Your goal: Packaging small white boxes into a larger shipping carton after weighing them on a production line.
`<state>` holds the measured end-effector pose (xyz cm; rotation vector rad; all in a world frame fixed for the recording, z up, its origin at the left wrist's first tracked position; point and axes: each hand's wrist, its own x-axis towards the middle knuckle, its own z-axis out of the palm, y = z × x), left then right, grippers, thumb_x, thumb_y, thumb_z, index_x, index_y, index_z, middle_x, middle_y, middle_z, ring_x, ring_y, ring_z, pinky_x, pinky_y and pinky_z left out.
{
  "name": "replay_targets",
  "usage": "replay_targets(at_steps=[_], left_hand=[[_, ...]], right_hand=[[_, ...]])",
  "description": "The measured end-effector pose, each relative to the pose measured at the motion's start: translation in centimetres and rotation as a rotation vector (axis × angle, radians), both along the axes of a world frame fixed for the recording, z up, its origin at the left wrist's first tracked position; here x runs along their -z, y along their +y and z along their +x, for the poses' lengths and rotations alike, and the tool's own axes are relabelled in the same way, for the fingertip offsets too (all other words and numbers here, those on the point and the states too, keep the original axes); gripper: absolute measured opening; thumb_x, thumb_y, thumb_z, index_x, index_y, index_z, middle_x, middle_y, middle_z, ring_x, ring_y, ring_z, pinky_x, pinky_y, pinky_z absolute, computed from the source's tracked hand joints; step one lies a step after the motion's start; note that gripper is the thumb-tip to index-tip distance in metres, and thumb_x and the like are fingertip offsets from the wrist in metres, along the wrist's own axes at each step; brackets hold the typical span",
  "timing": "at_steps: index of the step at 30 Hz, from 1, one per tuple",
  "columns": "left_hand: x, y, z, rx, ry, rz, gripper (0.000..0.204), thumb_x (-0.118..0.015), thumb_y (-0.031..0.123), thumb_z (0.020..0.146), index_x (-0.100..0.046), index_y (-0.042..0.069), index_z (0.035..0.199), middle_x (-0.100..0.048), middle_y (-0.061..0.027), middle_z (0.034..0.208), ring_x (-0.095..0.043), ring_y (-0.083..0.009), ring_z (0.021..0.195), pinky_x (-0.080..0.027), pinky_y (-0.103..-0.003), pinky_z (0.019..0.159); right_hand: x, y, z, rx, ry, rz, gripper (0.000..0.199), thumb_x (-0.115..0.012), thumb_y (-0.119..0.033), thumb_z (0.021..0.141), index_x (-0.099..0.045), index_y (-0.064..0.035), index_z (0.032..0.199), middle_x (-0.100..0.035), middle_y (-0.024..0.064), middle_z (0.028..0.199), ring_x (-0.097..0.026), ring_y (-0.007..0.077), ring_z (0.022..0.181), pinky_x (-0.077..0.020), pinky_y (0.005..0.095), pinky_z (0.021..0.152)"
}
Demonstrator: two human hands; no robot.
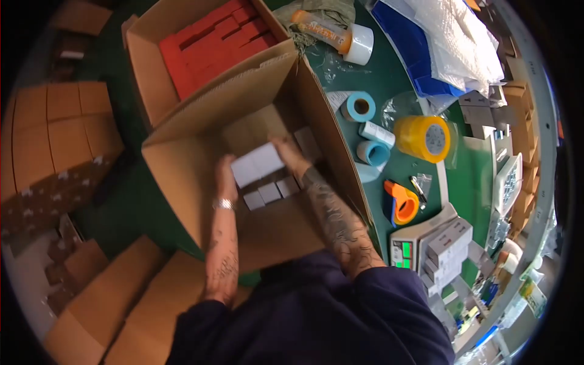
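Note:
Deep inside an open cardboard carton [182,182], my two hands press a pair of white boxes [258,165] between them, side by side. My left hand [225,180] grips the left end, a metal-banded watch on its wrist. At the opposite end, my right hand [291,157] is closed on the boxes, its fingers partly hidden. Smaller white boxes [269,193] lie in a row on the carton's bottom, just nearer to me than the held pair. Another pale box [308,143] sits by the carton's right wall, beyond my right wrist.
A second carton [143,91] holding red boxes [213,52] adjoins the far side. Rightward on the green table are blue-cored label rolls [359,107], yellow tape [423,139], an orange tape dispenser [403,204] and a scale [403,252] bearing boxes. Stacked cartons [61,131] stand left.

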<state>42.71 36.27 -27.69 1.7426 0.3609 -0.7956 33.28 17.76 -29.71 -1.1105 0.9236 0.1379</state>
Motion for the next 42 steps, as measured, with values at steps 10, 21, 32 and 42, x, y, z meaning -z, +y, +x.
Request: replay_targets(at_steps=[10, 21, 32, 42], left_hand=[[7.5, 1.2, -0.8, 0.589, 0.010, 0.494, 0.046, -0.056, 0.034, 0.087, -0.066, -0.005, 0.108, -0.070, -0.0157, 0.094, -0.063, -0.0255, 0.085, -0.049, -0.034, 0.074], [-1.1, -9.0, -2.1, 0.809, 0.510, -0.038, 0.050, -0.038, 0.037, 0.098, -0.040, 0.006, 0.137, -0.050, -0.0111, 0.133, -0.049, -0.0242, 0.118, -0.036, -0.035, 0.101], [-10.7, -20.0, -17.4, 1.161, -0.018, 0.155, 0.037, -0.037, 0.028, 0.098, -0.042, 0.008, 0.128, -0.050, -0.0116, 0.125, -0.050, -0.0271, 0.113, -0.037, -0.037, 0.098], [-14.2, -18.8, -16.9, 1.423, -1.214, 0.612, 0.020, -0.051, 0.015, 0.088, -0.062, 0.001, 0.097, -0.065, -0.0163, 0.091, -0.061, -0.0327, 0.080, -0.048, -0.038, 0.073]], right_hand=[[12.1, 9.8, -6.0, -0.311, 0.239, 0.061, 0.064, -0.062, -0.049, 0.079, -0.062, 0.0063, 0.111, -0.062, 0.0190, 0.117, -0.057, 0.0271, 0.106, -0.0429, 0.0333, 0.092], [-22.6, -4.4, -16.8, -0.003, -0.668, 0.374, 0.077, -0.067, -0.048, 0.082, -0.046, 0.0050, 0.134, -0.055, 0.0208, 0.131, -0.058, 0.0291, 0.110, -0.0465, 0.0372, 0.093], [-28.9, 6.6, -47.3, 1.203, -0.483, -0.535, 0.098, -0.046, -0.072, 0.081, -0.038, 0.0080, 0.137, -0.051, 0.0322, 0.130, -0.052, 0.0394, 0.121, -0.0397, 0.0460, 0.104], [-26.7, 4.7, -61.1, 1.225, 0.030, -0.730, 0.077, -0.061, -0.048, 0.086, -0.039, 0.0062, 0.136, -0.057, 0.0274, 0.121, -0.059, 0.0352, 0.110, -0.0444, 0.0433, 0.096]])
